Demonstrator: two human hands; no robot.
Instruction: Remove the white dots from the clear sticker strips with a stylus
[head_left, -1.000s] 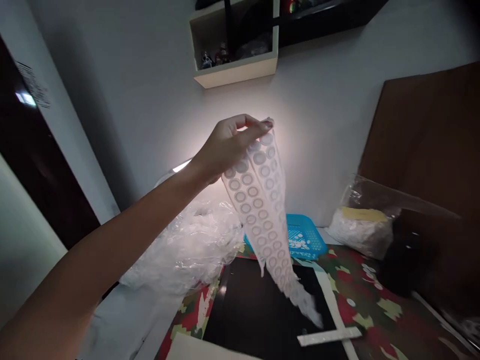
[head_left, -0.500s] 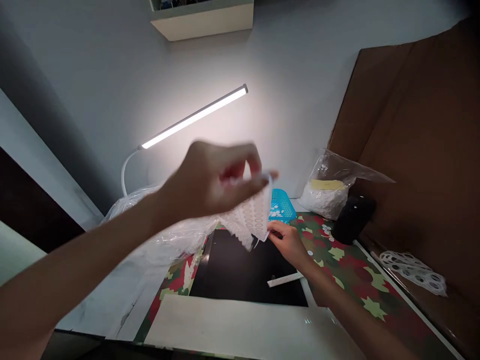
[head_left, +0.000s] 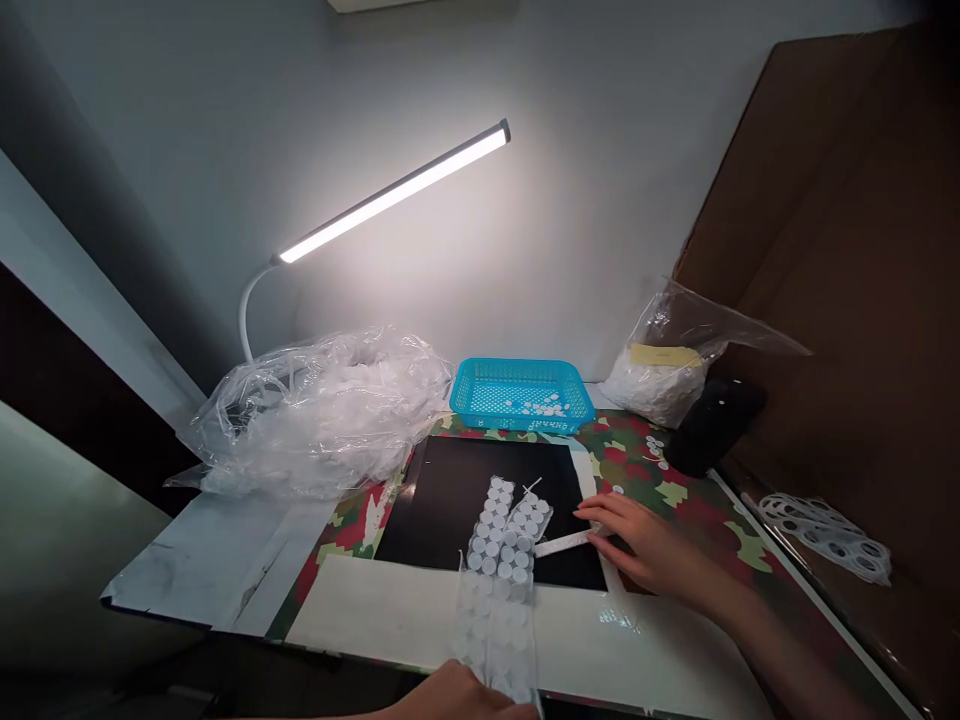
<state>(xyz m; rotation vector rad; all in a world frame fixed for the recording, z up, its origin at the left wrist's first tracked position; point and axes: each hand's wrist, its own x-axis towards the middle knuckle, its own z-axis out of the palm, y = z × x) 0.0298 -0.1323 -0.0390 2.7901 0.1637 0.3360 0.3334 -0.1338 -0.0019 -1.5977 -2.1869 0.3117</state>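
A clear plastic strip sheet of white round discs (head_left: 491,545) lies in two columns across a black mat (head_left: 450,490) and the pale front border of the table. At the front edge, my left hand (head_left: 457,695) is closed on the sheet's near end; the frame's bottom cuts off part of the hand. My right hand (head_left: 637,540) rests at the mat's right side with its fingers apart. Its thumb and fingertips are around the right end of a narrow white bar (head_left: 562,543), whose left end is beside the discs. Whether they touch the bar is unclear.
At the back, a blue basket (head_left: 521,370) contains loose white discs. Clear plastic bags (head_left: 322,410) are heaped left, under a lit lamp (head_left: 397,195). Another bag (head_left: 660,385) and a black object (head_left: 716,425) stand right, near cardboard (head_left: 840,220) and white ringed strips (head_left: 825,535).
The disc sheet, held up in both hands before, now lies over the mat. My left hand has come down to the front edge; my right hand has let go of the sheet. The view has tilted down.
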